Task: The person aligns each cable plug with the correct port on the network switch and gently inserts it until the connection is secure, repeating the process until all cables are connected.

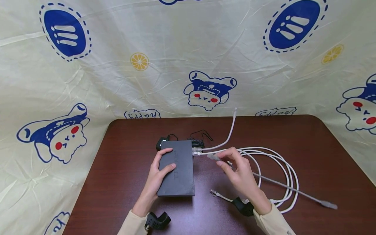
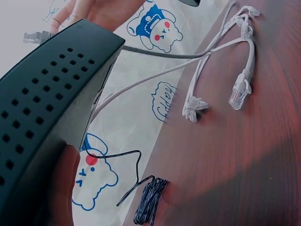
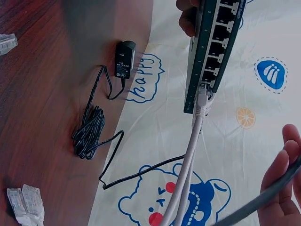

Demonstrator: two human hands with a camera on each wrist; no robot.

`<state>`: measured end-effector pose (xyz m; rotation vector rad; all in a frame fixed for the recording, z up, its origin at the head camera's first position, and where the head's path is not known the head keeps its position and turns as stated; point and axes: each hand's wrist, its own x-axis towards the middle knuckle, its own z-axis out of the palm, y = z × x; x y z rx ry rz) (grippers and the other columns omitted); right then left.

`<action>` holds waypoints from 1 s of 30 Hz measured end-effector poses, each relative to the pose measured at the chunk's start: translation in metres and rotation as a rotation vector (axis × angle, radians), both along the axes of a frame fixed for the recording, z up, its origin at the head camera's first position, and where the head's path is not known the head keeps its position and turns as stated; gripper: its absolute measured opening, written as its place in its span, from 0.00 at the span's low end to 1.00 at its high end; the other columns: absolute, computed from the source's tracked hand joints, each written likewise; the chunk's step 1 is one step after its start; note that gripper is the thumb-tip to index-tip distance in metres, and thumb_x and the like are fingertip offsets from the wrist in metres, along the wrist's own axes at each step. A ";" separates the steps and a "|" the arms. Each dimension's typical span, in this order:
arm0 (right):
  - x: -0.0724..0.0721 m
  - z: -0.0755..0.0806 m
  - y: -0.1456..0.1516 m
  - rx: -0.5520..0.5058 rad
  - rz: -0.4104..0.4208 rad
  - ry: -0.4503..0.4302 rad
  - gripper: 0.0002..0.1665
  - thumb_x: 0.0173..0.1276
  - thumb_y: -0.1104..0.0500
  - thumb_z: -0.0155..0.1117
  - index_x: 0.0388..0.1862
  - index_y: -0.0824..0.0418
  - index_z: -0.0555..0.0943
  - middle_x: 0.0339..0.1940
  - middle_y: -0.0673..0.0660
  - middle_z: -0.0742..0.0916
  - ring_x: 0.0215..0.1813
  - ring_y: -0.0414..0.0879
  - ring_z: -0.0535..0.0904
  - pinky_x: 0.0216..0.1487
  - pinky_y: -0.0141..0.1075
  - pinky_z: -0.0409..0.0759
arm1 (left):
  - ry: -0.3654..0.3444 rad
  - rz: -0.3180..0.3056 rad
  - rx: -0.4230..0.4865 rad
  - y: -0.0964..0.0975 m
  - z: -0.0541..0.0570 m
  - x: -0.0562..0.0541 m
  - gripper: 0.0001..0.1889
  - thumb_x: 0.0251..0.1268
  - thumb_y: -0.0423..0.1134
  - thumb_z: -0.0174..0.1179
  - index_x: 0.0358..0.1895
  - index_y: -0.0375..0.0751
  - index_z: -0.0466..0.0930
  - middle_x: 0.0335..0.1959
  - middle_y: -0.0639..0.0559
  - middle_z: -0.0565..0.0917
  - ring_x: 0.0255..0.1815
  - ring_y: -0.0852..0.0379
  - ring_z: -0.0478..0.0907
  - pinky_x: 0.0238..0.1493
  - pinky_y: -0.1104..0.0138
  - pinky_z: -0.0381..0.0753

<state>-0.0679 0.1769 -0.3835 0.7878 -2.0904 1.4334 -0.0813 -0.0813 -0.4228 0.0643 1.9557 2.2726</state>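
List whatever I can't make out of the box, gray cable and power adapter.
- Head: the ports of the black box, hidden by its top.
- Left wrist: part of the box, cut off by the left edge.
- Right wrist: the gray cable's ends, beyond the bottom and right edges; the power adapter's fine print, too small.

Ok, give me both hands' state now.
Left hand: closed, holding the flat black rectangular network switch.
Right hand: closed, pinching a thin grey cable near one end.
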 end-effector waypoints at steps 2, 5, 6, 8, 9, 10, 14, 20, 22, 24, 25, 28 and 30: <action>-0.002 -0.001 0.001 -0.002 0.017 0.011 0.22 0.48 0.86 0.63 0.39 0.68 0.76 0.39 0.60 0.83 0.37 0.38 0.78 0.29 0.29 0.72 | 0.000 0.001 -0.001 0.000 0.000 0.000 0.26 0.64 0.34 0.59 0.64 0.54 0.69 0.64 0.44 0.63 0.59 0.43 0.62 0.50 0.55 0.66; -0.006 -0.005 0.001 -0.008 0.037 0.015 0.20 0.50 0.84 0.63 0.39 0.68 0.76 0.39 0.61 0.83 0.43 0.39 0.79 0.31 0.29 0.72 | -0.002 0.003 -0.005 0.000 0.000 0.000 0.26 0.64 0.34 0.60 0.64 0.54 0.69 0.64 0.44 0.63 0.59 0.43 0.61 0.51 0.55 0.65; -0.008 -0.006 0.001 -0.016 0.043 0.017 0.19 0.51 0.84 0.62 0.39 0.69 0.76 0.40 0.61 0.83 0.44 0.39 0.79 0.33 0.29 0.72 | -0.005 0.004 -0.007 0.000 0.000 0.000 0.26 0.64 0.34 0.60 0.64 0.55 0.69 0.64 0.44 0.62 0.59 0.43 0.61 0.51 0.55 0.65; -0.011 -0.009 0.001 -0.046 0.072 0.012 0.18 0.52 0.85 0.60 0.39 0.71 0.76 0.40 0.62 0.83 0.45 0.40 0.79 0.35 0.28 0.72 | -0.008 0.005 -0.007 0.000 0.000 0.000 0.26 0.64 0.35 0.60 0.64 0.55 0.69 0.64 0.44 0.62 0.59 0.43 0.61 0.50 0.55 0.65; -0.012 -0.010 0.000 -0.059 0.088 0.006 0.17 0.54 0.84 0.60 0.40 0.71 0.76 0.40 0.63 0.83 0.46 0.40 0.79 0.37 0.28 0.72 | -0.011 0.005 -0.006 0.000 0.000 0.000 0.26 0.64 0.35 0.60 0.64 0.55 0.69 0.65 0.44 0.62 0.59 0.43 0.61 0.50 0.55 0.66; -0.013 -0.011 0.000 -0.069 0.101 -0.008 0.15 0.56 0.83 0.59 0.40 0.71 0.76 0.40 0.62 0.83 0.46 0.41 0.79 0.38 0.28 0.72 | -0.014 0.004 -0.005 0.000 0.000 0.000 0.26 0.64 0.35 0.60 0.64 0.55 0.69 0.65 0.44 0.62 0.59 0.43 0.61 0.50 0.55 0.66; -0.015 -0.013 -0.001 -0.075 0.138 -0.064 0.11 0.61 0.78 0.59 0.41 0.70 0.77 0.41 0.60 0.83 0.44 0.42 0.78 0.44 0.28 0.73 | -0.019 0.002 0.003 0.000 0.000 0.000 0.26 0.64 0.35 0.60 0.65 0.55 0.69 0.65 0.44 0.62 0.59 0.42 0.61 0.49 0.55 0.67; -0.019 -0.016 -0.004 0.030 0.068 -0.076 0.17 0.58 0.79 0.63 0.44 0.64 0.81 0.39 0.55 0.84 0.40 0.41 0.77 0.40 0.30 0.73 | -0.013 0.006 0.009 0.000 0.001 0.000 0.26 0.63 0.35 0.60 0.64 0.55 0.69 0.65 0.44 0.61 0.59 0.42 0.61 0.50 0.55 0.66; -0.020 -0.018 -0.005 0.053 0.041 -0.057 0.18 0.56 0.79 0.65 0.43 0.63 0.81 0.39 0.54 0.84 0.41 0.42 0.78 0.41 0.31 0.73 | -0.012 0.006 0.011 0.000 0.001 0.000 0.26 0.64 0.34 0.59 0.65 0.55 0.68 0.65 0.44 0.61 0.59 0.42 0.61 0.49 0.55 0.67; -0.022 -0.019 -0.007 0.073 0.018 -0.038 0.19 0.55 0.78 0.65 0.42 0.62 0.82 0.40 0.54 0.84 0.44 0.43 0.78 0.45 0.31 0.72 | -0.011 0.005 0.012 0.000 0.001 0.000 0.26 0.64 0.34 0.59 0.65 0.55 0.68 0.65 0.44 0.61 0.59 0.42 0.61 0.49 0.55 0.67; -0.022 -0.020 -0.008 0.080 0.010 -0.029 0.19 0.55 0.78 0.66 0.42 0.61 0.82 0.40 0.54 0.83 0.45 0.44 0.78 0.47 0.31 0.72 | -0.012 0.004 0.012 0.000 0.001 0.000 0.26 0.64 0.35 0.59 0.65 0.55 0.68 0.65 0.44 0.61 0.59 0.42 0.61 0.49 0.55 0.67; -0.024 -0.021 -0.009 0.092 -0.012 -0.005 0.18 0.55 0.78 0.67 0.41 0.60 0.82 0.40 0.54 0.83 0.46 0.46 0.77 0.51 0.30 0.70 | -0.012 0.002 0.012 -0.001 0.001 -0.001 0.25 0.64 0.35 0.59 0.65 0.55 0.68 0.65 0.44 0.61 0.59 0.42 0.61 0.49 0.55 0.67; -0.025 -0.021 -0.010 0.098 -0.025 0.007 0.18 0.55 0.78 0.67 0.41 0.60 0.82 0.40 0.54 0.82 0.46 0.47 0.77 0.52 0.29 0.69 | -0.012 0.000 0.013 -0.001 0.001 -0.001 0.25 0.65 0.35 0.59 0.65 0.55 0.68 0.65 0.44 0.61 0.59 0.42 0.61 0.48 0.55 0.68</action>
